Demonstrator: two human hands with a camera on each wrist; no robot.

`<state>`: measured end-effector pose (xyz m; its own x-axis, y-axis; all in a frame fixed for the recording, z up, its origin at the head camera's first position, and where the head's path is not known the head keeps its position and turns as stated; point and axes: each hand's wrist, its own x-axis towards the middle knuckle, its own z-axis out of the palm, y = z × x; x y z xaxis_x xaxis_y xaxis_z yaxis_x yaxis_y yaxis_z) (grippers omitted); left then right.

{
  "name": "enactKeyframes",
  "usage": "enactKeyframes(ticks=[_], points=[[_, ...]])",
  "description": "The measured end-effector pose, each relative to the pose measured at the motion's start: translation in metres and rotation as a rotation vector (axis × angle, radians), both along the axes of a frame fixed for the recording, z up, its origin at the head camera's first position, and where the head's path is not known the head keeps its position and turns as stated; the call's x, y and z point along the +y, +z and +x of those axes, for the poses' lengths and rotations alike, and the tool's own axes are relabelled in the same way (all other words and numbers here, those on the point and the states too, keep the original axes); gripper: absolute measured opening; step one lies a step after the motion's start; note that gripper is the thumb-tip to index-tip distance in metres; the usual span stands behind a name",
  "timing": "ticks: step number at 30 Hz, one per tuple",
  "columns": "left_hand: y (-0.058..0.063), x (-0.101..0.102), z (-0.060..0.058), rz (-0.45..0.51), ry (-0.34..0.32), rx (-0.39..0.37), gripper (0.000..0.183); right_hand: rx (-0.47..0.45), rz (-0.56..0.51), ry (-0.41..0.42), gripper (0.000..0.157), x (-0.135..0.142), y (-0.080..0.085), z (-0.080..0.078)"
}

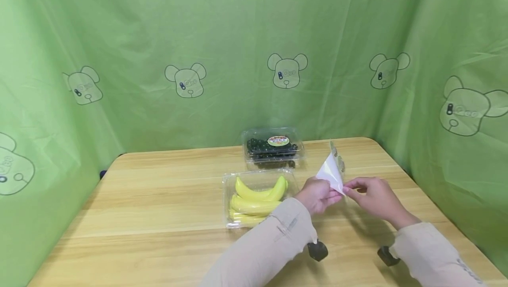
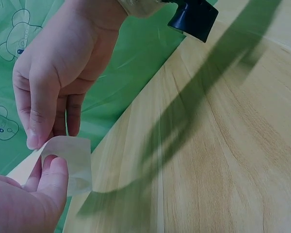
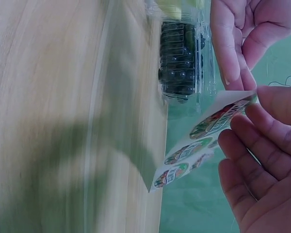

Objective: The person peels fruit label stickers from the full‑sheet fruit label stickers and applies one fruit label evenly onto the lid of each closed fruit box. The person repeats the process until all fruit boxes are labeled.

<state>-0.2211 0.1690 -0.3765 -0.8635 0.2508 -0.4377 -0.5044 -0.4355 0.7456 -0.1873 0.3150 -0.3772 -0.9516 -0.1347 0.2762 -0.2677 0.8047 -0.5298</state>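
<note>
A sheet of stickers [image 1: 330, 173] is held up between both hands over the right side of the table. Its white back faces the head view; oval fruit-printed stickers [image 3: 186, 150] show on its other face in the right wrist view. My left hand [image 1: 319, 195] grips the sheet's lower part, and the sheet bends over its fingers in the left wrist view. At the lower corner, the thumb and forefinger of my right hand [image 1: 375, 196] pinch the edge. Just left of the left hand lies a clear plastic box of yellow bananas [image 1: 255, 201], partly covered by the forearm.
Behind the bananas, near the table's back edge, stands a clear plastic box of dark round fruit [image 1: 274, 148] with an oval label [image 1: 278, 140] on top. Green curtains [image 1: 238, 22] with bear heads enclose the wooden table [image 1: 158, 194] at the back and sides.
</note>
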Motion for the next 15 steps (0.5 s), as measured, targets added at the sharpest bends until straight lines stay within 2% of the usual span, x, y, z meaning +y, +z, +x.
enactKeyframes(ticks=[4,15], points=[[-0.0003,-0.0003,0.0002,-0.005,0.001,0.001,0.031,0.016,0.010,-0.001,0.015,-0.0006,-0.0009,-0.0001],[-0.0003,0.0009,0.0003,-0.002,-0.004,0.003,0.035,0.143,0.057,0.036,0.011,0.0019,-0.0063,-0.0008]])
